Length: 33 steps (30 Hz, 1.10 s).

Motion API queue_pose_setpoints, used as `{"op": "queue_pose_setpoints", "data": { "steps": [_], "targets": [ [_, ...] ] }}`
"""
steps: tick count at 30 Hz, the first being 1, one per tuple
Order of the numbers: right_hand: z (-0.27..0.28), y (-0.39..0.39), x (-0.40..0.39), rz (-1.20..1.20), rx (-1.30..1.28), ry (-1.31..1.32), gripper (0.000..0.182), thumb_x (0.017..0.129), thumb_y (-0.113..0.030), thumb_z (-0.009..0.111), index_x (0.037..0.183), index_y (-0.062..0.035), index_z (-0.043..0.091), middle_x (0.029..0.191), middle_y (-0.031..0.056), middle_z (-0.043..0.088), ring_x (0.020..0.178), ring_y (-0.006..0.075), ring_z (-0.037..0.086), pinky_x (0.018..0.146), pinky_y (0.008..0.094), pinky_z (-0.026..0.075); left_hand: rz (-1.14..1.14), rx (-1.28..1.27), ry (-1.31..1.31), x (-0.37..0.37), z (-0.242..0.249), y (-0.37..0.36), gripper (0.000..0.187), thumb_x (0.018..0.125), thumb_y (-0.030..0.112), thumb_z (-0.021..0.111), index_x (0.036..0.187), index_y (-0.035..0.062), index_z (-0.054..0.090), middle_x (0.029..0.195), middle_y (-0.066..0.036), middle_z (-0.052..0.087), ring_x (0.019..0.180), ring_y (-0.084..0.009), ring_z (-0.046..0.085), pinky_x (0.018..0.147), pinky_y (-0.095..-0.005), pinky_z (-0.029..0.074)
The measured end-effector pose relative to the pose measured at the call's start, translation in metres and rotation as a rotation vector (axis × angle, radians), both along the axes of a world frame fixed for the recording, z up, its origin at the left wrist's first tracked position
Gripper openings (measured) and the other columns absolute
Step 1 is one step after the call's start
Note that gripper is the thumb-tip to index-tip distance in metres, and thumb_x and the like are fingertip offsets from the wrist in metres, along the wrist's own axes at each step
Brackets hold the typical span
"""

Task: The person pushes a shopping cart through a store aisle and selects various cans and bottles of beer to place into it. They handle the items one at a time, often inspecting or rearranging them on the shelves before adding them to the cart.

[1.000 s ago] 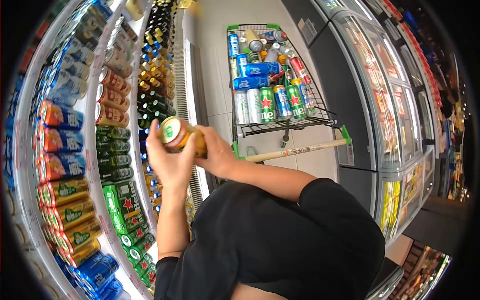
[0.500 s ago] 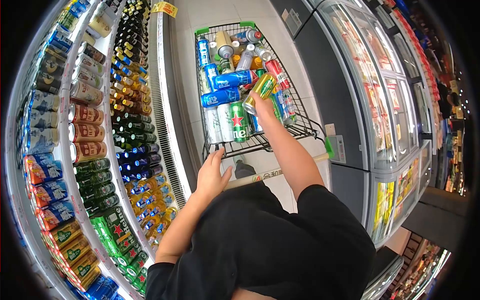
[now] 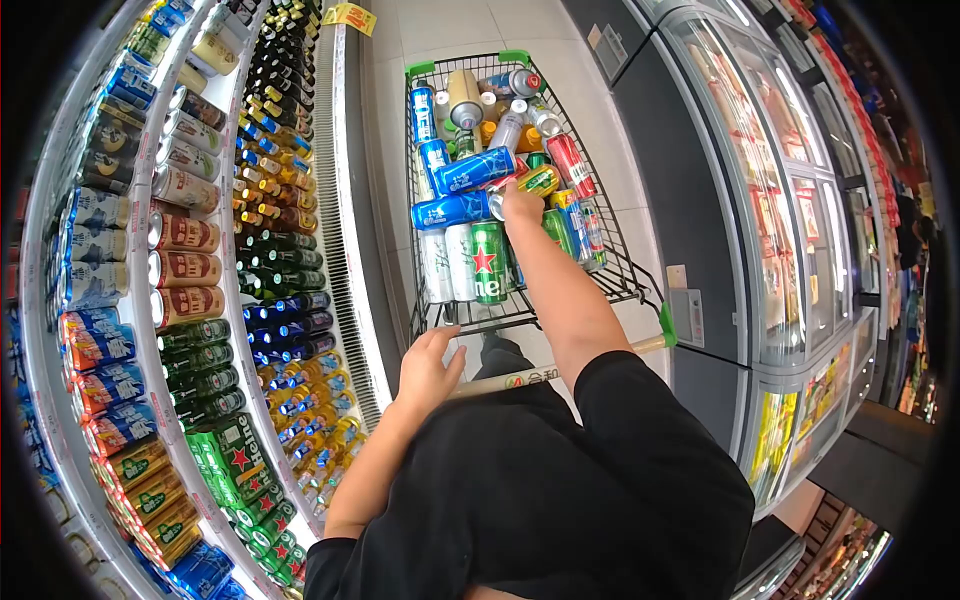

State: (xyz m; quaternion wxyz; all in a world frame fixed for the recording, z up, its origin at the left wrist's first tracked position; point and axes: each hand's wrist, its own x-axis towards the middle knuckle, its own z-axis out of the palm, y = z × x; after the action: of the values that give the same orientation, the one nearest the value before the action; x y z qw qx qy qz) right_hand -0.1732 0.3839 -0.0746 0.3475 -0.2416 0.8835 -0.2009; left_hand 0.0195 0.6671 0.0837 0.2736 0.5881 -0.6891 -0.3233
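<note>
From the head view: gripping a gold-and-green drinks can (image 3: 542, 180) in the right hand (image 3: 524, 207), with fingers clamped on it, low among cans (image 3: 488, 262) in the shopping cart (image 3: 514, 58), just beside a blue can (image 3: 450, 211); holding the left hand (image 3: 428, 370) near the cart's handle (image 3: 532, 377), with thumb and fingers apart

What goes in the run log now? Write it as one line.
right hand: holding gold can inside cart | left hand: open beside cart handle

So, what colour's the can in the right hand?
The can is gold-yellow with green, shown in head view.
</note>
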Motion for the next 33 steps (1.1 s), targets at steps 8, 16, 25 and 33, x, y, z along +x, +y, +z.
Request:
{"op": "queue_pose_setpoints", "data": {
  "steps": [8, 16, 25, 33],
  "targets": [
    [0.064, 0.045, 0.001, 0.214, -0.065, -0.146, 0.081, 0.093, -0.054, 0.063, 0.137, 0.0103, 0.041, 0.107, 0.0268, 0.071, 0.08, 0.0369, 0.076, 0.069, 0.0431, 0.063, 0.001, -0.062, -0.009, 0.016, 0.008, 0.008, 0.025, 0.088, 0.011, 0.072, 0.11, 0.0009, 0.071, 0.106, -0.018, 0.073, 0.1, -0.0373, 0.07, 0.087, -0.0435, 0.057],
    [0.048, 0.12, 0.048, 0.713, -0.48, -0.028, 0.048, 0.089, -0.03, 0.073, 0.125, 0.0, 0.067, 0.11, 0.0226, 0.073, 0.1, 0.0385, 0.07, 0.09, 0.0449, 0.053, 0.198, -0.105, -0.017, 0.087, 0.002, 0.043, 0.024, 0.089, 0.018, 0.07, 0.109, 0.0046, 0.071, 0.101, -0.016, 0.072, 0.095, -0.0366, 0.069, 0.084, -0.0457, 0.057],
    [0.166, 0.207, 0.241, 1.401, -0.852, -0.47, 0.029, 0.088, -0.004, 0.072, 0.116, 0.002, 0.069, 0.098, 0.0109, 0.065, 0.079, 0.0183, 0.063, 0.073, 0.0318, 0.053, 0.996, -0.689, -0.322, 0.239, 0.125, 0.129, 0.028, 0.082, 0.006, 0.077, 0.108, 0.0, 0.069, 0.107, -0.019, 0.07, 0.102, -0.0353, 0.068, 0.09, -0.044, 0.054],
    [0.25, 0.282, 0.354, 1.781, -0.962, -0.783, 0.028, 0.087, -0.004, 0.071, 0.113, 0.003, 0.069, 0.101, 0.0122, 0.065, 0.084, 0.0211, 0.067, 0.078, 0.0317, 0.055, 1.76, -1.008, -0.638, 0.339, 0.206, 0.233, 0.07, 0.084, 0.015, 0.081, 0.142, -0.0015, 0.045, 0.139, -0.021, 0.049, 0.128, -0.0354, 0.048, 0.107, -0.0452, 0.041]
  ]
}}
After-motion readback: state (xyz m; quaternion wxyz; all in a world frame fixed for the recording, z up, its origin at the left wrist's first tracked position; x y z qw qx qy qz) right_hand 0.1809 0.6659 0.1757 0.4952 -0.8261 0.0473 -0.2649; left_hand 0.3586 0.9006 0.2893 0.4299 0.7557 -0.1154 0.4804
